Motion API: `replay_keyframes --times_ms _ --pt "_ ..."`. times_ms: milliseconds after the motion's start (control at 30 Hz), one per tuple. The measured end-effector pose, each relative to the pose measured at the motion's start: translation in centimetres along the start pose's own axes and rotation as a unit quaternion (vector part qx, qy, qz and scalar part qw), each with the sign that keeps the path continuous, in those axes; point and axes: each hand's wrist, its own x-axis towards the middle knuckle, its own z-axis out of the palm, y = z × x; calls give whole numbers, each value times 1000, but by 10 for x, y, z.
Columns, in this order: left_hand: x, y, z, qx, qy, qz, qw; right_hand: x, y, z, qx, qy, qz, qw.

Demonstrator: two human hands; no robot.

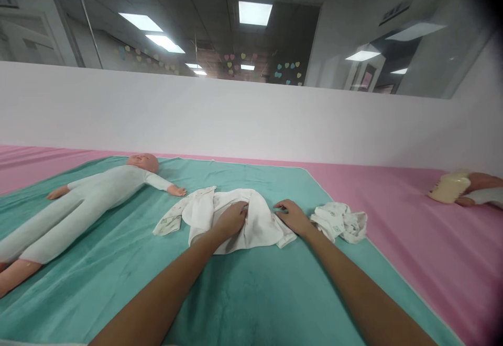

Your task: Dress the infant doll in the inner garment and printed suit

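In the head view, the white garment (262, 228) lies spread on the teal blanket (243, 299), between the baby doll (106, 183) and a crumpled patterned cloth (340, 222), which leaves it within reach of both hands. The left hand (232, 217) rests with bent fingers in its folds, perhaps to part the layers, though any grip cannot be told; the right hand (293, 215), loosely curved and half-open, holds nothing visible by the garment's edge.

White garment (259, 225) — partly behind left hand (234, 219), doll (106, 186) — feet cropped
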Motion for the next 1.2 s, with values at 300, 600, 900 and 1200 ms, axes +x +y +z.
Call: replay_keyframes --times_ms 300,600,900,1200 --pt "21 -12 10 78 -5 -13 997 -6 -29 -9 112 -194 38 974" --pt "20 -14 6 -16 56 -48 997 -12 -21 -32 9 -268 50 962" --pt "15 -10 2 -19 70 -50 996 -11 -15 -48 -15 -34 82 996" --pt "13 -6 5 97 -23 85 991 -11 -31 -30 -174 136 47 974"
